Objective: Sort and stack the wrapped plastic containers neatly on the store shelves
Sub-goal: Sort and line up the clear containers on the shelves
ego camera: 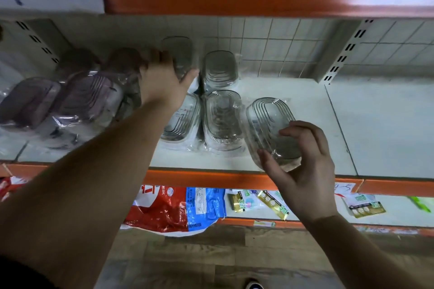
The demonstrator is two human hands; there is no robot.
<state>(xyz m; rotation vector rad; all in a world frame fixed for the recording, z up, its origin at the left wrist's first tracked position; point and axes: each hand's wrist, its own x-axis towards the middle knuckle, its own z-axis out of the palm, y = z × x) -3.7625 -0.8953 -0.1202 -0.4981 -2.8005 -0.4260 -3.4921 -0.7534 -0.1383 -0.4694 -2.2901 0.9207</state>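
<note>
Shelf (375, 129): white deck with an orange lip. It runs under both hands and on past the right hand, where bare deck shows.
Lower shelf (399, 213): below the right wrist. It carries a red and blue bag (164, 209) and small gold sachets.
Purple containers (77, 101): several, wrapped, lying askew just left of the left hand — not squared up.
Clear containers (222, 119): three wrapped ones between the two hands, one behind and two in front, close together.
Back container (180, 54): clear and blurred, stood up near the tiled rear wall, under the left hand's fingers.
Front container (270, 122): clear, wrapped and oval, near the shelf lip. Its near end is in the right hand and its far end angles toward the clear group. Whether it rests on the deck or is lifted cannot be told.
Left hand (164, 82): reached deep, fingers curled over the back container's left edge, thumb spread at its lower right. It appears to grip, though blur hides the contact.
Right hand (303, 166): half closed, thumb on the front container's near-left side, fingers curled over its right rim — holding it.
Step in hand: probably squaring the clear ones into rows. To do it well, set the front container flush beside its neighbour with long sides parallel and the wrap not caught beneath. Bring the back one into line behind, and keep clear apart from purple.
Risk: slick wrap may slide, and a nudge could shift the settled rows.
</note>
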